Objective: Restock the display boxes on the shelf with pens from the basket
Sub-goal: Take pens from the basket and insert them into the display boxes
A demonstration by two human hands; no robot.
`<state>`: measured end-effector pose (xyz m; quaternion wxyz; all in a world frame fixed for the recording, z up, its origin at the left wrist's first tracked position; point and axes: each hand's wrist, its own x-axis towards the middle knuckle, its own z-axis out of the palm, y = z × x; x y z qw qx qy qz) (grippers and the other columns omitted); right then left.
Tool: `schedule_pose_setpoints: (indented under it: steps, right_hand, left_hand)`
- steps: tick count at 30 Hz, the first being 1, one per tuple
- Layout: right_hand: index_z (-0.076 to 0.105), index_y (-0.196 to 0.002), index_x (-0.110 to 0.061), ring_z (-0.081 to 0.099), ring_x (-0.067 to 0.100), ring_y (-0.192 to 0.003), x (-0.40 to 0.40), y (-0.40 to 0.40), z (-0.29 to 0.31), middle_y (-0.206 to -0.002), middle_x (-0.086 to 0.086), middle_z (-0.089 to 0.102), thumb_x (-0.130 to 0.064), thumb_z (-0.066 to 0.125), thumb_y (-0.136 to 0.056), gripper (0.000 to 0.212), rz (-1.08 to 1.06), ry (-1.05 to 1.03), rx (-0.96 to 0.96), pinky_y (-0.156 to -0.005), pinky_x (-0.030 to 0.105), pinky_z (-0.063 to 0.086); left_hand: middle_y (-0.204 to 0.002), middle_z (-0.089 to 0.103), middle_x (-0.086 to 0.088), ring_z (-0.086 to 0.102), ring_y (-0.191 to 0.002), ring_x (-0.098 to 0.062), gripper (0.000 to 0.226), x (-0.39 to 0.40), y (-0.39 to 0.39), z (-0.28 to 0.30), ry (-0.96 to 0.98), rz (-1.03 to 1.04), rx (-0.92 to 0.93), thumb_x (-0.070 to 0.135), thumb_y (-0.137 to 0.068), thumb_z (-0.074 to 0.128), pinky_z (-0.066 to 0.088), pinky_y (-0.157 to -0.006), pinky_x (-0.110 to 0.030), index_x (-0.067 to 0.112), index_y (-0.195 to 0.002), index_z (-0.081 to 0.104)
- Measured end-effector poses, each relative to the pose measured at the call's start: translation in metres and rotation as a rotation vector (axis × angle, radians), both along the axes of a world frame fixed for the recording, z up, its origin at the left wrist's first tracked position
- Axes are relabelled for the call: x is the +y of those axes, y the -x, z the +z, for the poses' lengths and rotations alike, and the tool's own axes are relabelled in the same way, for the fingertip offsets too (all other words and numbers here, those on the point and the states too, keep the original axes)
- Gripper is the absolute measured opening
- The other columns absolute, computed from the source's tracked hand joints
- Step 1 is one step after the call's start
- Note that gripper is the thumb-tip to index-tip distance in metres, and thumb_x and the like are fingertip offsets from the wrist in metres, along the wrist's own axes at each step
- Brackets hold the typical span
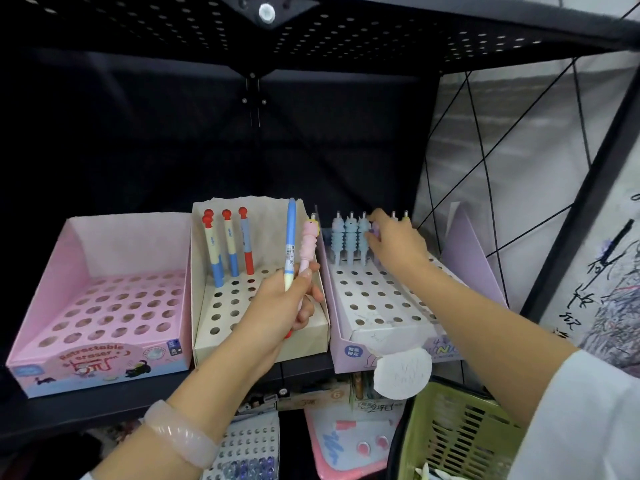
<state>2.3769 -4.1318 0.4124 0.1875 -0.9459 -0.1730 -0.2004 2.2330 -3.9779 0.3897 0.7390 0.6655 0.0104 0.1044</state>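
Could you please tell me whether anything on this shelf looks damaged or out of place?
Yes. The cream cardboard display box in the middle has a ragged, torn top edge along its back wall. A round white paper flap also hangs loose from the front of the lilac display box on the right.

- A black perforated panel (207,26) spans overhead, a white knob (266,12) set in its bracket; light catches its front edge
- The shelf recess (138,140) behind is dark, almost black; thin rods (254,102) hang at its centre
- A black shelf board (86,410) runs across the lower left
- To the right, a black frame post (588,202) slants; thin black wires (485,143) cross before a pale grey wall (519,133)
- At far right, a sheet with black brush writing (609,265)
- Below the board, packaged goods (311,396) lie in shadow
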Motion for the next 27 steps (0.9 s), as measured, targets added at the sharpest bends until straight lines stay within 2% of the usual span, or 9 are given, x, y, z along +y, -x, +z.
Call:
schedule_pose_setpoints:
  steps: [3, 6, 8, 10, 12, 15, 19, 23, 27]
  right_hand:
    - [0.047, -0.12, -0.012, 0.051, 0.032, -0.097, 0.0, 0.009, 0.001, -0.083, 0.004, 0.046, -0.023, 0.044, -0.097, 0.026, -0.036, -0.046, -0.043, -0.064, 0.032, 0.038]
    - [0.056, -0.111, -0.017, 0.054, 0.011, -0.075, 0.007, 0.025, 0.007, -0.069, -0.006, 0.054, -0.031, 0.047, -0.096, 0.023, 0.079, -0.373, -0.063, -0.079, 0.031, 0.042]
    - [0.061, -0.09, -0.024, 0.051, -0.002, -0.063, 0.013, 0.04, 0.012, -0.07, -0.011, 0.058, -0.037, 0.048, -0.095, 0.018, 0.289, -0.569, 0.165, -0.075, 0.02, 0.043]
    - [0.062, -0.077, -0.027, 0.057, -0.001, -0.066, 0.016, 0.053, 0.014, -0.072, -0.012, 0.062, -0.037, 0.048, -0.095, 0.025, 0.485, -0.637, 0.405, -0.065, 0.014, 0.047]
    - [0.064, -0.075, -0.023, 0.06, 0.002, -0.072, 0.012, 0.057, 0.015, -0.073, -0.009, 0.062, -0.032, 0.049, -0.095, 0.026, 0.563, -0.675, 0.472, -0.067, 0.015, 0.05]
    - [0.063, -0.082, -0.016, 0.064, 0.004, -0.071, -0.003, 0.049, 0.022, -0.078, -0.004, 0.065, -0.028, 0.046, -0.097, 0.025, 0.492, -0.885, 0.448, -0.065, 0.016, 0.053]
    - [0.057, -0.085, -0.012, 0.067, 0.013, -0.072, -0.042, 0.021, 0.028, -0.082, 0.005, 0.067, -0.03, 0.044, -0.098, 0.026, 0.204, -1.131, 0.35, -0.07, 0.021, 0.057]
    - [0.049, -0.086, -0.017, 0.064, 0.02, -0.069, -0.079, -0.005, 0.025, -0.087, 0.01, 0.066, -0.036, 0.043, -0.098, 0.023, -0.039, -0.928, 0.055, -0.071, 0.034, 0.056]
    - [0.047, -0.092, -0.018, 0.066, 0.027, -0.076, -0.089, -0.012, 0.013, -0.095, 0.012, 0.066, -0.039, 0.042, -0.097, 0.023, -0.067, -0.782, 0.016, -0.078, 0.046, 0.055]
  left_hand:
    - [-0.059, 0.061, 0.006, 0.035, -0.038, -0.005, 0.015, 0.0, 0.002, 0.001, -0.037, -0.005, -0.015, 0.019, -0.1, 0.038, 0.026, -0.035, -0.015, 0.017, -0.107, 0.051]
    - [-0.061, 0.063, 0.004, 0.035, -0.037, -0.005, 0.009, -0.002, 0.001, 0.004, -0.047, -0.006, -0.032, 0.017, -0.1, 0.038, 0.026, -0.035, -0.015, 0.014, -0.102, 0.047]
    - [-0.063, 0.063, 0.0, 0.036, -0.036, -0.005, 0.01, -0.008, -0.001, 0.006, -0.033, -0.018, -0.04, 0.016, -0.1, 0.039, 0.027, -0.035, -0.015, 0.011, -0.098, 0.047]
    - [-0.061, 0.064, 0.0, 0.038, -0.037, -0.006, 0.011, -0.016, -0.003, 0.007, -0.025, -0.028, -0.037, 0.015, -0.099, 0.04, 0.029, -0.035, -0.016, 0.01, -0.098, 0.049]
    - [-0.063, 0.066, 0.0, 0.043, -0.039, -0.007, 0.01, -0.025, -0.004, 0.009, -0.011, -0.031, -0.023, 0.016, -0.099, 0.041, 0.034, -0.037, -0.018, 0.013, -0.099, 0.051]
    - [-0.072, 0.069, -0.006, 0.051, -0.042, -0.01, 0.012, -0.034, -0.006, 0.013, -0.002, -0.012, 0.007, 0.02, -0.098, 0.044, 0.043, -0.04, -0.02, 0.013, -0.1, 0.054]
    - [-0.062, 0.059, -0.002, 0.037, -0.035, -0.006, 0.016, -0.034, -0.007, 0.015, -0.113, 0.033, 0.042, 0.023, -0.097, 0.045, 0.03, -0.032, -0.016, 0.014, -0.093, 0.056]
    - [-0.055, 0.054, 0.004, 0.034, -0.036, -0.005, 0.019, -0.036, -0.008, 0.017, -0.117, 0.044, 0.054, 0.027, -0.097, 0.045, 0.027, -0.032, -0.015, 0.014, -0.094, 0.058]
    - [-0.053, 0.054, 0.003, 0.036, -0.037, -0.007, 0.028, -0.038, -0.009, 0.019, -0.021, 0.045, 0.044, 0.021, -0.1, 0.035, 0.025, -0.032, -0.015, 0.009, -0.099, 0.059]
